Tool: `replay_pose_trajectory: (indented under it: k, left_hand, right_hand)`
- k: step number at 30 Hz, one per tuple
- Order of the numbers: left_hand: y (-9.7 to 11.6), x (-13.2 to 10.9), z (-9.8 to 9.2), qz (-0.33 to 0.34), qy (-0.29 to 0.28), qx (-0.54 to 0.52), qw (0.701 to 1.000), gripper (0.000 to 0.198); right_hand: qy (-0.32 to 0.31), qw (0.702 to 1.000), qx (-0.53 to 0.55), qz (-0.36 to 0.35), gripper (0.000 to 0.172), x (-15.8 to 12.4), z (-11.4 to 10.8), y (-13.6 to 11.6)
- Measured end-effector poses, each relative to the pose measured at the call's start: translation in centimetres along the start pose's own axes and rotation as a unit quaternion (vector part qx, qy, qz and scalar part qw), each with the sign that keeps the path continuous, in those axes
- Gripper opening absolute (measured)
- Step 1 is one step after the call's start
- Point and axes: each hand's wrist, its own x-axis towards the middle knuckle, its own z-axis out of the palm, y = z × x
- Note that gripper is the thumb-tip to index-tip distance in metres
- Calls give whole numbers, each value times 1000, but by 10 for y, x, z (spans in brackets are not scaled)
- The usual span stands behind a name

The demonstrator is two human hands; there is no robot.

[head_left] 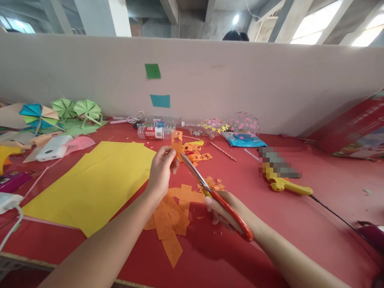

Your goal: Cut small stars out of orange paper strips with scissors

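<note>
My left hand [162, 168] pinches a small piece of orange paper [177, 138] that has a star-shaped hole in it. Red-handled scissors [231, 212] are gripped in my right hand [225, 206], their blade tips at the lower edge of that paper. Whether the tips touch the paper I cannot tell. Below my hands lie orange paper pieces [171, 220], some with pencilled outlines. Small orange star cutouts [214, 184] are heaped just behind my right hand. Orange scraps with star holes [204, 156] lie past my left hand.
Yellow paper sheets [111, 180] cover the left of the red table [240, 260]. Plastic bottles [153, 133], star-covered balloons [244, 124] and a blue packet [246, 140] line the back panel. A yellow glue gun [288, 186] with a cord lies right; folded paper umbrellas [87, 110] stand back left.
</note>
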Motion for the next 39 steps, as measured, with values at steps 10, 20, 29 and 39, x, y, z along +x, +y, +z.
replay_pose_trajectory:
  k: [10, 20, 29, 39]
  left_hand:
    - [-2, -1, -1, -13, -27, 17, 999, 16]
    - [-1, -2, 0, -24, -43, -6, 999, 13]
    - [-1, -2, -1, -12, -39, 6, 999, 15]
    - [-2, -3, 2, -21, -35, 19, 999, 21]
  right_hand:
    - [7, 1000, -12, 1, 47, 0, -1, -2]
    - [1, 1000, 0, -4, 46, 0, -1, -2]
    - [3, 1000, 3, -7, 45, 0, 0, 0]
    - [-3, 1000, 6, -1, 44, 1, -1, -1]
